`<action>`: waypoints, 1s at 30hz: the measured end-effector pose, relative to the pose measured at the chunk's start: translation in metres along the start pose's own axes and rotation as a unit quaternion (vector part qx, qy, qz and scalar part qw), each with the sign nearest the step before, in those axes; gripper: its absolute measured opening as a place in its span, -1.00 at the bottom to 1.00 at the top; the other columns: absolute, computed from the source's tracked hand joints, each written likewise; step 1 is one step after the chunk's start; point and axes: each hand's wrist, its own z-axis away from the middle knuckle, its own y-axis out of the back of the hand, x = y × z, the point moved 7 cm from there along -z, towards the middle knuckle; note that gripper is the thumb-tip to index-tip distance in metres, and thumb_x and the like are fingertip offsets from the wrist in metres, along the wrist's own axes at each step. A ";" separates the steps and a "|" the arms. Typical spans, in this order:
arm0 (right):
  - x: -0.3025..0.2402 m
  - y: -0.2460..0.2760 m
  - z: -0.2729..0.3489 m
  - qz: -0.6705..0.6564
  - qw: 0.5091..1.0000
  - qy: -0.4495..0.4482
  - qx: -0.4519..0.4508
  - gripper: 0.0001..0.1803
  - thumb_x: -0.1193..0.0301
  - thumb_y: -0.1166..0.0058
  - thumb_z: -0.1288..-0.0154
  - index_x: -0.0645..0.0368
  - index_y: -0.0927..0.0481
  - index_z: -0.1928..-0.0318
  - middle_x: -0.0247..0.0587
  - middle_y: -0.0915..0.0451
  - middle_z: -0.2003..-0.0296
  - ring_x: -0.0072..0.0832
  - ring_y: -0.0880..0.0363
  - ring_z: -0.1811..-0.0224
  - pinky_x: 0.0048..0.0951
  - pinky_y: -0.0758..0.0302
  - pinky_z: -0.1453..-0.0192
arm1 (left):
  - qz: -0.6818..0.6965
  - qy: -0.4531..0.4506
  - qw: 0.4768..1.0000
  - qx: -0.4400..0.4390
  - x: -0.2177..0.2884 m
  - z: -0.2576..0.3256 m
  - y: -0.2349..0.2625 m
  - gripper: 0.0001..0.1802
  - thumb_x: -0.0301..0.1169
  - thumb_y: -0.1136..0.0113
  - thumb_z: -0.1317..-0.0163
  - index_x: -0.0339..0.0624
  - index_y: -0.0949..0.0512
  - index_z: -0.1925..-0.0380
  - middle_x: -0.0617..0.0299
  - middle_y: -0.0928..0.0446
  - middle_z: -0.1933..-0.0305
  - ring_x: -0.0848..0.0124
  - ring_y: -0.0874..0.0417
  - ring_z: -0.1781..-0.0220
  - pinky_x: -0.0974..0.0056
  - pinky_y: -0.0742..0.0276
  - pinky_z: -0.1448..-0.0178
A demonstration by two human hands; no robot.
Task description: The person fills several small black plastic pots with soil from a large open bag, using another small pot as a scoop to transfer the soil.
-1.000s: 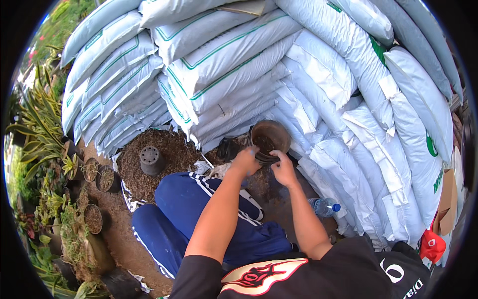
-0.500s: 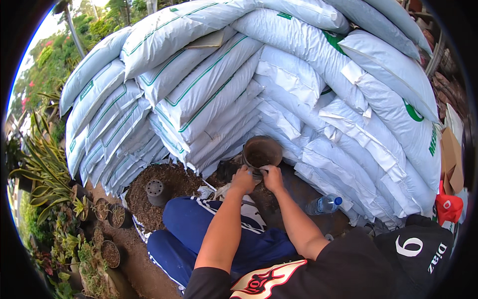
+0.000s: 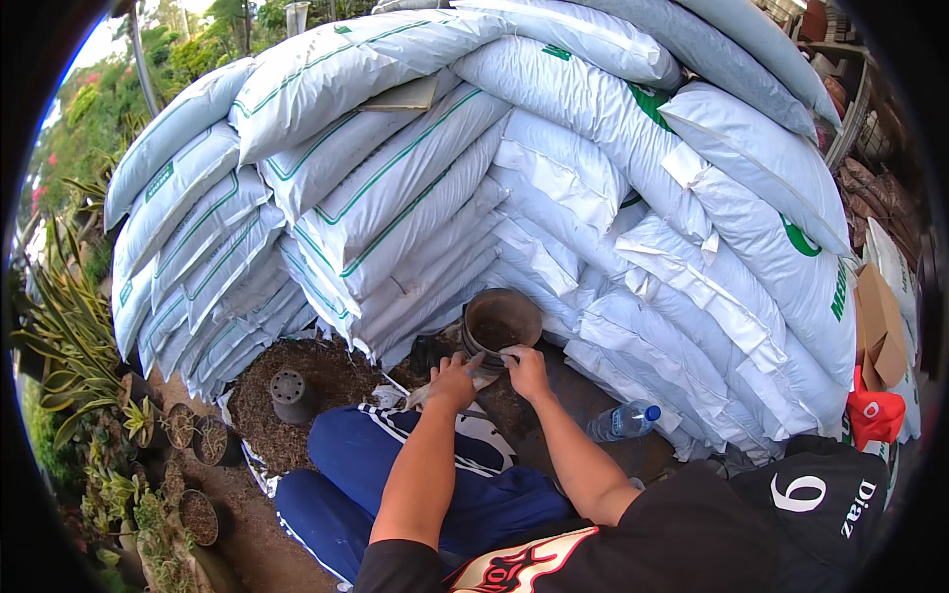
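Note:
Both of my hands are on a dark round plastic pot [image 3: 500, 321] with soil inside, tilted toward me, right in front of the stacked sacks. My left hand [image 3: 453, 380] grips its lower left side. My right hand [image 3: 525, 370] holds the near rim on the right. A pale piece of torn sacking [image 3: 440, 389] lies just under my left hand. My legs in blue trousers [image 3: 395, 474] stretch to the lower left, below my forearms.
A tall pile of white sacks [image 3: 474, 168] with green stripes fills the view ahead. A heap of brown mulch [image 3: 316, 381] holds an upturned black pot [image 3: 292, 393]. A plastic water bottle [image 3: 623, 421] lies right. Small potted plants [image 3: 188, 435] line the left.
The view has tilted up and shifted, so the pot and my hands sit lower in the picture. Both hands stay on the pot, with the right hand now on its near rim.

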 end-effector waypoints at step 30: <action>-0.091 0.071 0.060 -0.071 0.975 0.172 0.118 -0.39 0.55 -0.27 -0.28 0.24 -0.36 -0.31 0.06 -0.43 -0.28 -0.24 -0.63 0.10 -0.37 -0.68 0.14 | 0.662 0.027 0.749 0.008 -0.021 -0.024 0.014 -0.56 -0.35 -0.12 -0.51 -0.17 -0.38 -0.33 0.11 -0.61 -0.17 0.24 -0.71 -0.12 0.20 -0.73 -0.12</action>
